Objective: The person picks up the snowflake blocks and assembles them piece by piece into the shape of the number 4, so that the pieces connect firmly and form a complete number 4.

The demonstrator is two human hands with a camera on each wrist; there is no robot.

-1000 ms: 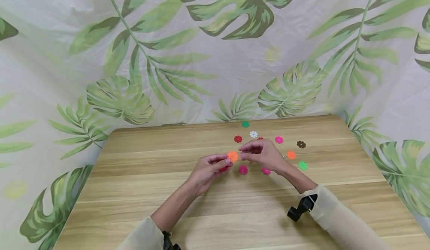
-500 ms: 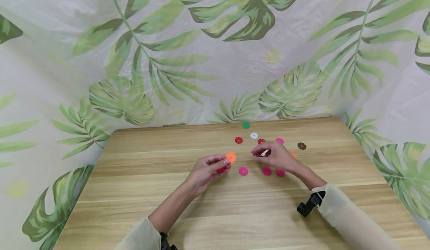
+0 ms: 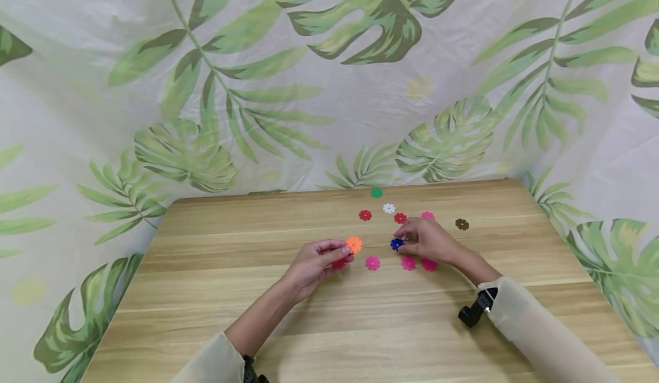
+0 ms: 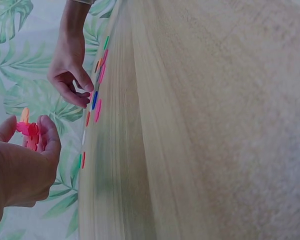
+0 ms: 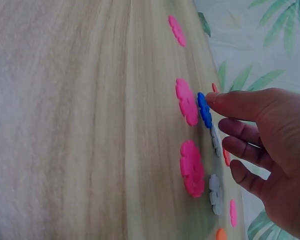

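My left hand (image 3: 315, 266) pinches a small joined piece of notched, flower-shaped interlocking discs above the table. The orange disc (image 3: 353, 244) shows at its fingertips, and in the left wrist view a pinkish-red disc (image 4: 30, 131) joins it. Part of this piece is hidden by the fingers. My right hand (image 3: 429, 240) is over a blue disc (image 3: 396, 244) that seems to lie flat on the table. In the right wrist view the thumb tip meets or nearly meets the edge of the blue disc (image 5: 204, 110), while the other fingers stay loosely bent and apart from it.
Pink discs (image 3: 373, 263) lie nearest the hands on the wooden table (image 3: 231, 291). Behind are red (image 3: 365, 215), white (image 3: 388, 208) and green (image 3: 377, 192) discs, with a brown disc (image 3: 461, 224) to the right. A leaf-patterned cloth (image 3: 288, 131) hangs behind the table.
My right hand has moved away from the left hand, rightward and down to the blue disc, which now shows by its fingertips. The left hand keeps its joined discs almost in place.
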